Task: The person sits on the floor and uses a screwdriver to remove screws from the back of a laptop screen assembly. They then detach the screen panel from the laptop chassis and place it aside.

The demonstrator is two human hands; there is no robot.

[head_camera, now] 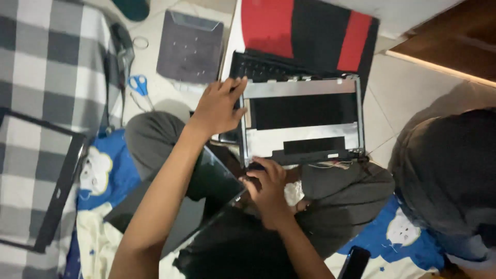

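A stripped laptop lid, silver inside with black patches, stands open above its black keyboard base. My left hand grips the lid's upper left edge, fingers curled over the corner. My right hand presses on the lid's lower left corner beside the hinge, fingers bent around it. Loose thin wires run along the lid's bottom edge. A dark glossy screen panel lies tilted across my lap under my left forearm.
A black screen bezel lies on a grey checked blanket at the left. Blue-handled scissors and a grey flat panel sit on the tiled floor. A red and black cloth lies behind the laptop. A phone rests near my right knee.
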